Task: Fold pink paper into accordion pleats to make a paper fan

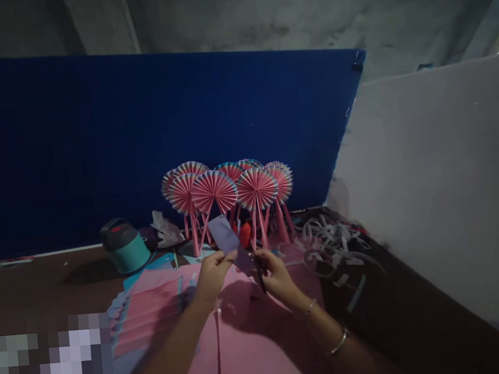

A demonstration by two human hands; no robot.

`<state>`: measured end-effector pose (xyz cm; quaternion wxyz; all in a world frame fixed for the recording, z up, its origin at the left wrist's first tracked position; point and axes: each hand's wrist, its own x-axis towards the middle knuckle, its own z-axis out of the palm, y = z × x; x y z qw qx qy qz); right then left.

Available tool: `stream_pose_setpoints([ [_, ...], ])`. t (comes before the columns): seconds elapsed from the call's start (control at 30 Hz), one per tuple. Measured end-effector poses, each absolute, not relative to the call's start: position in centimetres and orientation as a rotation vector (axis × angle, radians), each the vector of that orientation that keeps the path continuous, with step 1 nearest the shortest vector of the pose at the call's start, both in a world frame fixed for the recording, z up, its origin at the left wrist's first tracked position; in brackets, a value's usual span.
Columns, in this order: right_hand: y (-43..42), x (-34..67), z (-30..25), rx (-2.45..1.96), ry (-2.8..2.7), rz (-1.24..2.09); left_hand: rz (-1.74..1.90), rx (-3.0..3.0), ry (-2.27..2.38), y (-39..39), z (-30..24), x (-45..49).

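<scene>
Pinched in my left hand (213, 279) is a lavender strip of paper (223, 235), which slants from upper left down toward my right hand (276, 274). My right hand is closed around a slim dark tool that looks like scissors (260, 274), close against the paper's lower right end. The blades are too dim to make out. Both hands are above a pink sheet (253, 348) on the table. Just behind them stand several pink pleated paper wheels (214, 192) on rolled paper legs, with a red object (245, 233) among the legs.
Pleated pink paper (149, 316) lies at the left over lavender sheets. A teal and black container (125, 247) and crumpled clear plastic (166, 231) stand farther back. Curled paper strips (329, 241) heap at the right. A blue board (183, 111) and a pale wall (440, 195) enclose the table.
</scene>
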<state>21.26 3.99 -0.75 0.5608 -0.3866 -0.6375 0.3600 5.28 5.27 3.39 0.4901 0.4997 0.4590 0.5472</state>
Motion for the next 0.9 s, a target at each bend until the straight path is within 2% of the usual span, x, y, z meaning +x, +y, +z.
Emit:
stream_pose_setpoints([
  [0.2, 4.2, 21.3, -1.1, -0.967, -1.384, 1.342, 1.527, 1.009, 1.250, 4.6, 0.4, 1.8],
  [0.33, 4.1, 21.1, -1.0, -0.933, -1.282, 1.590, 1.465, 1.010, 1.255, 4.3, -0.1, 1.2],
  [0.5, 3.9, 20.3, -1.1, -0.893, -1.241, 1.618, 1.422, 0.990, 1.089, 3.7, -0.1, 2.5],
  [0.9, 4.1, 20.2, -1.7, -0.882, -1.280, 1.600, 1.309, 0.974, 1.025, 3.5, -0.8, 2.8],
])
